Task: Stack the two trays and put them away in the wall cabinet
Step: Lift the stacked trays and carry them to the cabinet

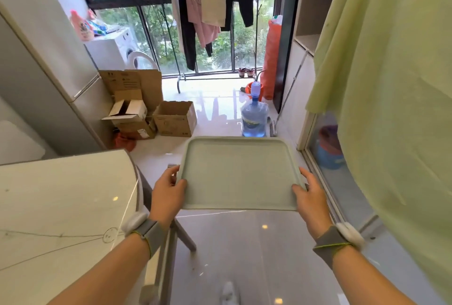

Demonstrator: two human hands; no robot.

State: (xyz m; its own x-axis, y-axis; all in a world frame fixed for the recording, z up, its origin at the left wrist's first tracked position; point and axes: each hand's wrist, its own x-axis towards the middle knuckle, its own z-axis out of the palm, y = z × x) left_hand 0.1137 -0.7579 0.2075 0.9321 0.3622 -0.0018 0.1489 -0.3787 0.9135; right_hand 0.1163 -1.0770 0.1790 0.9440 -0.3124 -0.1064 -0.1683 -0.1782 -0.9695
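Observation:
A pale green rectangular tray (pixel 238 172) is held level in the air in front of me, above the glossy floor. Only its top face shows, so I cannot tell whether a second tray lies under it. My left hand (pixel 168 193) grips its left edge, thumb on top. At the right edge my right hand (pixel 309 196) grips the same way. Both wrists wear grey bands. An open white shelf unit (pixel 310 11) stands at the upper right, partly hidden by a light green curtain (pixel 391 72).
A white marble-look table (pixel 63 207) is at my left, a chair leg (pixel 183 231) below the tray. Cardboard boxes (pixel 175 119) and a blue water jug (pixel 254 119) stand on the floor ahead. A fridge (pixel 49 60), a washing machine and a clothes rack are beyond.

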